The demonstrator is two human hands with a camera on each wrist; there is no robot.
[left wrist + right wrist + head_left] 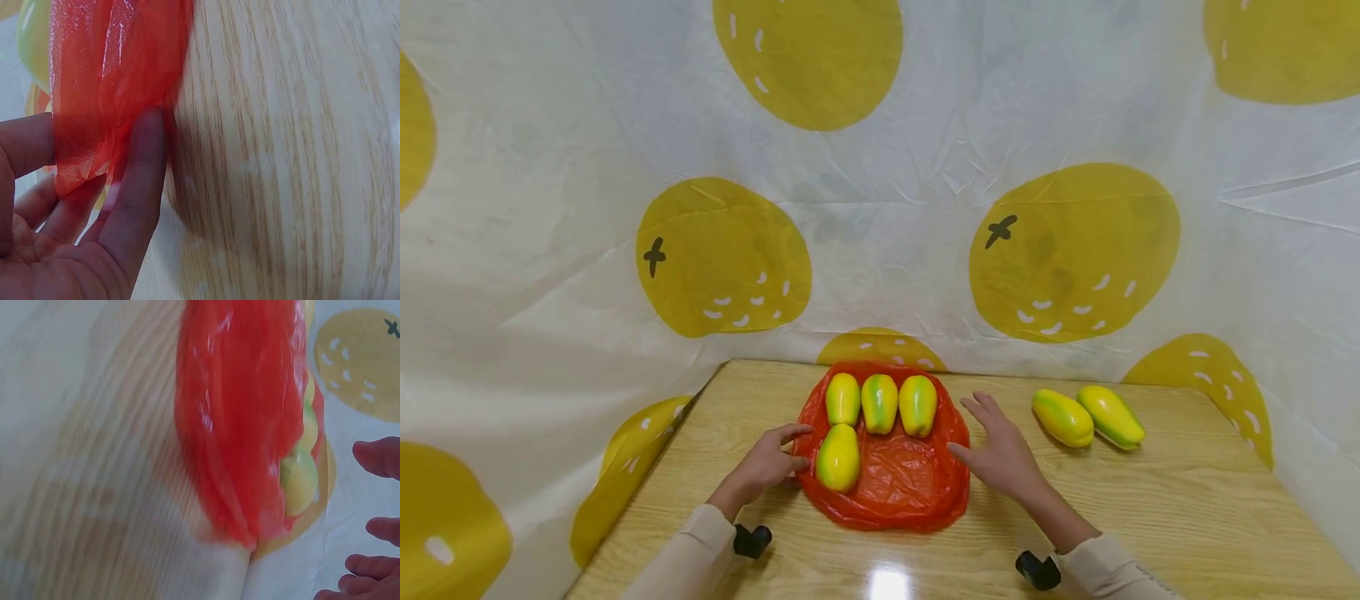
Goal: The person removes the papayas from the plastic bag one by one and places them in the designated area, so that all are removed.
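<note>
A red plastic bag (898, 479) lies spread on the wooden table, its edge raised into a soft rim. Three yellow-green papayas (880, 404) stand side by side along its back, and another papaya (838, 458) lies in its front left part. My left hand (765, 462) is at the bag's left side, thumb and forefinger spread apart. In the left wrist view its fingertips touch the red plastic (119, 81). At the right side, my right hand (1002, 450) hovers with spread fingers, holding nothing. Its fingers (381, 459) are apart from the bag in the right wrist view.
Two more papayas (1063, 418) lie close together on the table's right side. A light cloth (880, 275) printed with big yellow fruits hangs behind the table (1187, 508) and along its sides. Black wrist mounts (1037, 571) sit under both wrists.
</note>
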